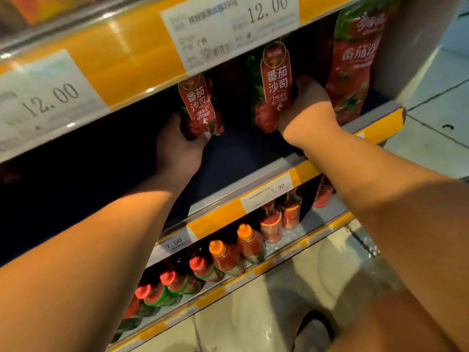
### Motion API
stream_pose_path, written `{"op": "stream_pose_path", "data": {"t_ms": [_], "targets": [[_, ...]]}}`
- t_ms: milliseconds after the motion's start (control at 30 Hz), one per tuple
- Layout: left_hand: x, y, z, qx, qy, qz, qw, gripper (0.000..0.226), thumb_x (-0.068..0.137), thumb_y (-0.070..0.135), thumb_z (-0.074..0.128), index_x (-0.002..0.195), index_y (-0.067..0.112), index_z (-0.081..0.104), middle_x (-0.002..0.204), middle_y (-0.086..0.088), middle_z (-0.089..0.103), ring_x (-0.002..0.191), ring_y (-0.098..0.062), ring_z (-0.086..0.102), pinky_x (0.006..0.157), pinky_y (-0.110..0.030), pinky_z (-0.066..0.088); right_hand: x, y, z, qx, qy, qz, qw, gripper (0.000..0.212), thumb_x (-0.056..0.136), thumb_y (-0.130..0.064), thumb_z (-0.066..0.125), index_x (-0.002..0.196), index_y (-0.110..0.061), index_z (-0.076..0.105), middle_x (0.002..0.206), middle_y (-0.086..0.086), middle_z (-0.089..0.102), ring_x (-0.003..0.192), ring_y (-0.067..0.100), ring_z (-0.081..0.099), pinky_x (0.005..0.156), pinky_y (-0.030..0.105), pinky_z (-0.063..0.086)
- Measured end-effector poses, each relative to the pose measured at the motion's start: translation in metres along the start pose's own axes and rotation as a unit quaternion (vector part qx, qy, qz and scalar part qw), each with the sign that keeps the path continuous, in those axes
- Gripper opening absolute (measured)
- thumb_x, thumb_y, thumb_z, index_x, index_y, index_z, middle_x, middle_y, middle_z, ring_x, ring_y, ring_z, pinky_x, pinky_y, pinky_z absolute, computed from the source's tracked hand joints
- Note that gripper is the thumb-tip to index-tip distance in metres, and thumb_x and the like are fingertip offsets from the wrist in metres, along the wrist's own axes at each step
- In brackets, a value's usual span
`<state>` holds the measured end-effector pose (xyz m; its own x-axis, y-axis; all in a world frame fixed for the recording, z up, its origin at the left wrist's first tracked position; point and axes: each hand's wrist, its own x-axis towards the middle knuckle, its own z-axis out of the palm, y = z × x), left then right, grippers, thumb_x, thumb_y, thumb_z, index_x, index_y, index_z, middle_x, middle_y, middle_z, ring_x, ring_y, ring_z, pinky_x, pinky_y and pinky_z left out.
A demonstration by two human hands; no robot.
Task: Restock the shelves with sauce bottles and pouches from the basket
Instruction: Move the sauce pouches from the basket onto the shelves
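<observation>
Reaching into a dark shelf (253, 158), back half lost in shadow. Tops of both ketchup pouches cut off behind the yellow price strip (142, 59) above. Left hand (177, 146) wrapping its grip round the bottom of the left pouch (200, 107); right hand (304, 102) clasping the right pouch (274, 90), fingers hiding behind it. Showing red fronts, white lettering, green edges. Just right of that grip, leaning, a bigger pouch (352, 67).

Shelf (241, 148) gap btwn pouches clear

three ketchup pouches (272, 87), about eight sauce bottles (225, 257), two hands (177, 146)
</observation>
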<state>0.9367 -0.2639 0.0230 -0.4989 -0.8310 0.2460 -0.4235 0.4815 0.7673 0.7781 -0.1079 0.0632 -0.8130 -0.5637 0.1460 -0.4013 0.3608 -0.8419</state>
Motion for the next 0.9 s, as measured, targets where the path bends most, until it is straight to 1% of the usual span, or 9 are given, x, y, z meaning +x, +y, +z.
{"op": "stream_pose_path", "data": {"t_ms": [33,133,200,267,333,400,567,700,900], "targets": [[0.004,0.0,0.002,0.009,0.005,0.001,1.0,0.051,0.09,0.025,0.08,0.135,0.02,0.058,0.134,0.002,0.066,0.117,-0.011,0.06,0.092,-0.021,0.041,0.006,0.002,0.002,-0.022,0.006,-0.006,1.0,0.054,0.088,-0.039,0.074,0.131,-0.011,0.058,0.126,0.005,0.067,0.119,0.023,0.061,0.096,0.028,0.047],[0.017,0.0,0.008,0.036,0.018,0.002,0.999,0.054,0.089,0.026,0.08,0.137,0.019,0.058,0.134,-0.001,0.067,0.12,-0.018,0.064,0.093,-0.026,0.045,0.017,0.006,0.007,-0.017,0.015,-0.013,1.0,0.055,0.087,-0.04,0.073,0.132,-0.013,0.058,0.127,0.006,0.067,0.12,0.026,0.062,0.104,0.036,0.049],[0.025,0.0,0.011,0.05,0.025,0.008,0.998,0.055,0.089,0.027,0.08,0.138,0.017,0.058,0.135,-0.002,0.067,0.121,-0.02,0.064,0.093,-0.027,0.046,0.023,0.007,0.011,-0.008,0.021,-0.015,1.0,0.057,0.086,-0.041,0.075,0.135,-0.015,0.058,0.13,0.004,0.067,0.122,0.023,0.061,0.104,0.031,0.047],[0.032,0.0,0.015,0.049,0.026,0.015,0.998,0.055,0.089,0.026,0.08,0.138,0.015,0.058,0.135,-0.003,0.066,0.122,-0.02,0.064,0.096,-0.029,0.048,0.027,0.009,0.015,-0.005,0.037,-0.019,0.999,0.059,0.086,-0.04,0.077,0.137,-0.017,0.057,0.131,0.002,0.066,0.122,0.021,0.061,0.098,0.025,0.044],[0.038,0.0,0.018,0.04,0.021,0.017,0.999,0.056,0.089,0.025,0.08,0.139,0.016,0.057,0.136,-0.003,0.066,0.123,-0.02,0.063,0.104,-0.035,0.05,0.03,0.009,0.02,0.004,0.047,-0.027,0.999,0.059,0.086,-0.039,0.078,0.137,-0.017,0.058,0.13,0.0,0.066,0.121,0.02,0.061,0.099,0.025,0.045],[0.045,0.0,0.02,0.039,0.022,0.019,0.999,0.055,0.088,0.025,0.08,0.138,0.015,0.058,0.134,-0.003,0.067,0.123,-0.02,0.063,0.106,-0.04,0.05,0.032,0.007,0.024,0.013,0.049,-0.031,0.998,0.06,0.085,-0.038,0.079,0.138,-0.018,0.058,0.13,-0.001,0.066,0.121,0.018,0.061,0.103,0.028,0.047],[0.056,-0.001,0.026,0.036,0.029,0.01,0.999,0.055,0.088,0.025,0.081,0.138,0.015,0.058,0.135,-0.002,0.066,0.124,-0.019,0.062,0.107,-0.039,0.05,0.04,0.007,0.03,0.011,0.043,-0.027,0.999,0.059,0.089,-0.032,0.077,0.142,-0.017,0.055,0.136,0.0,0.063,0.128,0.017,0.058,0.11,0.032,0.047],[0.057,-0.004,0.028,0.031,0.038,0.006,0.999,0.056,0.087,0.028,0.081,0.137,0.017,0.058,0.135,-0.002,0.066,0.124,-0.021,0.062,0.108,-0.042,0.05,0.044,0.005,0.033,0.002,0.041,-0.012,0.999,0.06,0.092,-0.033,0.075,0.145,-0.02,0.05,0.139,0.0,0.059,0.131,0.017,0.055,0.11,0.03,0.044],[0.058,-0.006,0.029,0.0,0.025,-0.011,1.0,0.055,0.088,0.028,0.08,0.138,0.018,0.057,0.136,-0.001,0.065,0.125,-0.019,0.062,0.11,-0.043,0.049,0.049,0.007,0.039,-0.02,0.04,-0.004,0.999,0.061,0.093,-0.025,0.074,0.148,-0.02,0.047,0.144,0.001,0.056,0.136,0.019,0.052,0.115,0.037,0.043]]}}
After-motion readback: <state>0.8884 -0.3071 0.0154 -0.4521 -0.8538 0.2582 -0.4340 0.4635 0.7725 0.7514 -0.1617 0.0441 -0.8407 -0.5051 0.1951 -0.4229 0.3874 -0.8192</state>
